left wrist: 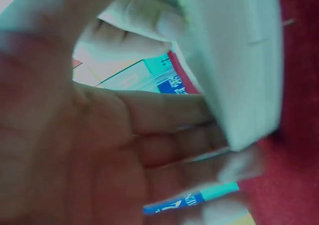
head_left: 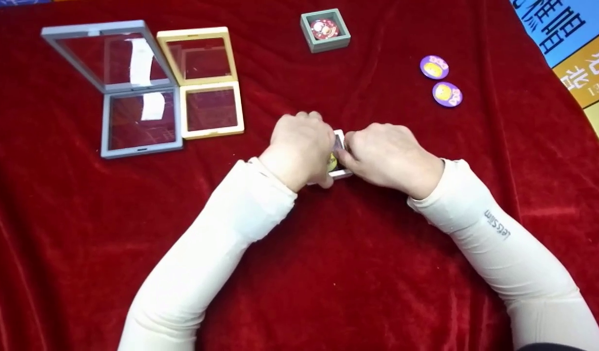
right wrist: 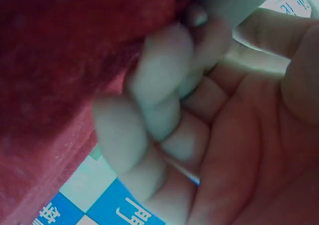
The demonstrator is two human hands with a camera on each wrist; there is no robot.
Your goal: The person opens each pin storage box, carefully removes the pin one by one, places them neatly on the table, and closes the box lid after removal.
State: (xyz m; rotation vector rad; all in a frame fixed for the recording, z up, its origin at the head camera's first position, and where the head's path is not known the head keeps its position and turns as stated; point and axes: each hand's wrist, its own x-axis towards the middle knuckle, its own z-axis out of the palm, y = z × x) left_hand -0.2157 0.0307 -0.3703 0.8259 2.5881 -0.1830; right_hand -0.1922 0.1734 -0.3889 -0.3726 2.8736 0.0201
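Between the two hands, low over the red cloth, is a small white box frame (head_left: 340, 174), mostly hidden by the fingers. A bit of a yellow round badge (head_left: 332, 163) shows inside it. My left hand (head_left: 302, 148) grips the frame from the left, its thumb at the near edge and its fingers along the far side. From the right, my right hand (head_left: 389, 153) pinches the frame's right side with thumb and curled fingers. The left wrist view has the white side wall of the frame (left wrist: 244, 60) close up, beside the fingers.
Grey (head_left: 142, 155) and yellow (head_left: 212, 134) hinged display frames stand unfolded at the left. A green box frame (head_left: 330, 47) holding a red round badge (head_left: 325, 29) sits at the back. Purple round badges (head_left: 434, 67) (head_left: 447, 94) lie at the right.
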